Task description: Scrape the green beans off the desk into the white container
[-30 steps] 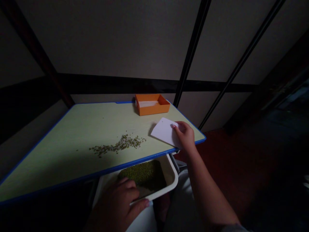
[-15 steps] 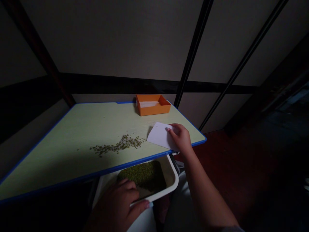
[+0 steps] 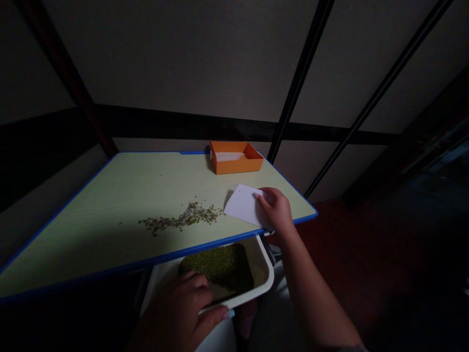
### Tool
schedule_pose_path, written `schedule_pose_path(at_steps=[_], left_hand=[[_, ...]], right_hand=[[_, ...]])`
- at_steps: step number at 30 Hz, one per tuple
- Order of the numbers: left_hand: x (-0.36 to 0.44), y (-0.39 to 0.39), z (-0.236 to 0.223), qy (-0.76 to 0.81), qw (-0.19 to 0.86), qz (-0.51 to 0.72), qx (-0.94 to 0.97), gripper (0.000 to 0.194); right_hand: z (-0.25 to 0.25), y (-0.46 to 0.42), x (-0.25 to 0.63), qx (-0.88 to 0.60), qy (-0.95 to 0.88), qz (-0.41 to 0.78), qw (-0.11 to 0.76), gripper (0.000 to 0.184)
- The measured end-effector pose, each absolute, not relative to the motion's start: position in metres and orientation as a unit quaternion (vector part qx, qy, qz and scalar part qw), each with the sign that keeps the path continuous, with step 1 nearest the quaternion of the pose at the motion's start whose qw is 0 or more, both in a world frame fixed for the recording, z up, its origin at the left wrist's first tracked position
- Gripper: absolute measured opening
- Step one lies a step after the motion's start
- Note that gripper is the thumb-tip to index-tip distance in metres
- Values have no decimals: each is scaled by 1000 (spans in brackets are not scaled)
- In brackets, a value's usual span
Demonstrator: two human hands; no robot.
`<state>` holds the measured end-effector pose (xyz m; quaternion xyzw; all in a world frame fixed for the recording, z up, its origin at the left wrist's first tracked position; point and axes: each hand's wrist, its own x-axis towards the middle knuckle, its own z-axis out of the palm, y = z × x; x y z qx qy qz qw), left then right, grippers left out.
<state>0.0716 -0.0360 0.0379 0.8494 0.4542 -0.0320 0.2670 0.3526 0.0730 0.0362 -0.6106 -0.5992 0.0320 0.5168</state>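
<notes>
My right hand (image 3: pixel 276 211) grips a white plastic scraper card (image 3: pixel 245 205), tilted with its edge on the pale green desk (image 3: pixel 120 195), just right of a strip of scattered green beans (image 3: pixel 183 219). Below the desk's front edge, my left hand (image 3: pixel 181 310) clasps the rim of a white tub (image 3: pixel 262 274) that holds a heap of green beans (image 3: pixel 220 266). The tub sits under the desk edge, beneath the scattered beans.
An orange tray (image 3: pixel 236 157) stands at the desk's far edge, behind the scraper. The desk has a blue rim (image 3: pixel 205 243). Panelled walls with dark frames rise behind; a dark reddish floor lies to the right.
My right hand has slid the scraper a little to the left, up to the right end of the scattered beans. The left hand stays on the tub.
</notes>
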Motion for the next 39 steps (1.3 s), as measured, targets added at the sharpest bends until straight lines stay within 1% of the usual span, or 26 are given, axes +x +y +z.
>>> schedule_pose_path(at_steps=[15, 30, 34, 39], left_hand=[[74, -36, 40, 451, 263, -40, 852, 27], [72, -39, 40, 447, 253, -39, 857, 29], [73, -38, 41, 446, 255, -37, 857, 31], [72, -38, 40, 447, 258, -24, 856, 27]], right_hand=[[37, 67, 345, -582, -624, 57, 518, 23], [39, 65, 333, -562, -640, 78, 517, 18], [40, 62, 337, -561, -631, 79, 530, 20], [40, 47, 343, -566, -615, 73, 544, 23]])
